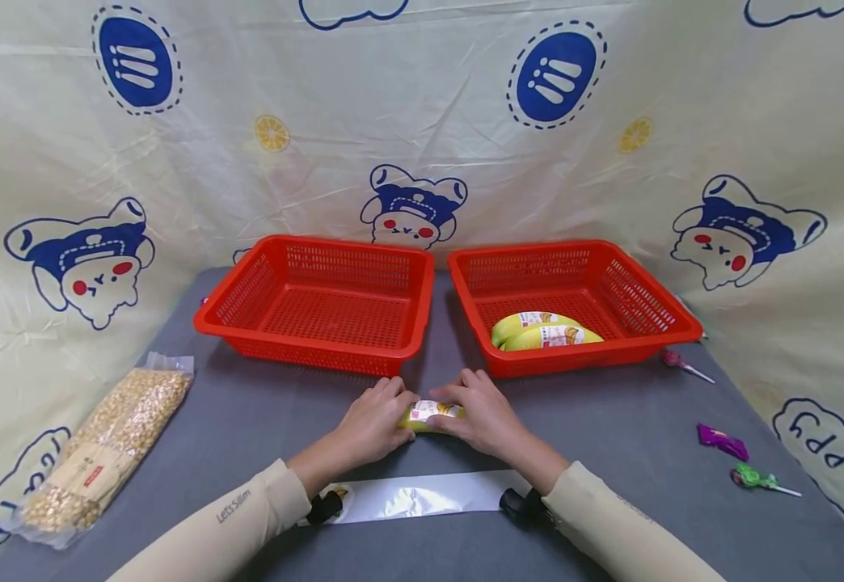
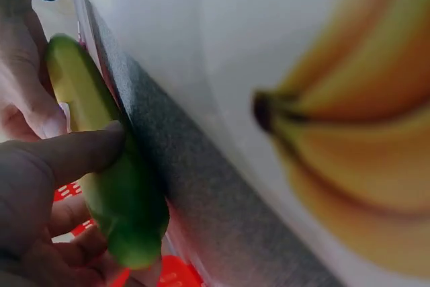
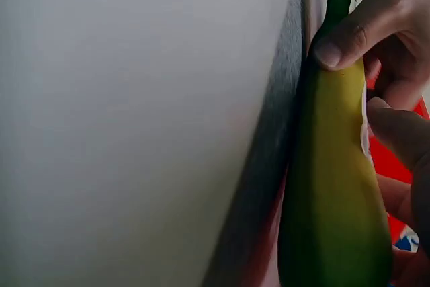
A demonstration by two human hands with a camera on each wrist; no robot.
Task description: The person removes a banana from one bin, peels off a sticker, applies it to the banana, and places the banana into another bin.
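Observation:
A yellow-green banana (image 1: 407,423) lies crosswise between my hands, in front of the two baskets. My left hand (image 1: 378,419) grips its left end; in the left wrist view the thumb (image 2: 87,152) lies across the peel. My right hand (image 1: 483,414) holds the other end, thumb at the near side and fingers beyond. A white label with a printed picture (image 1: 431,410) sits on top of the banana, between both hands. Under my wrists stretches a glossy white strip (image 1: 422,495) with a banana print at its left end.
Two red baskets (image 1: 313,356) stand behind; the right basket (image 1: 655,343) contains two labelled bananas (image 1: 556,335). A clear bag of grains (image 1: 105,444) lies left. At right are a purple wrapped candy (image 1: 722,441), a green lollipop (image 1: 753,477) and a dark pink lollipop (image 1: 673,359).

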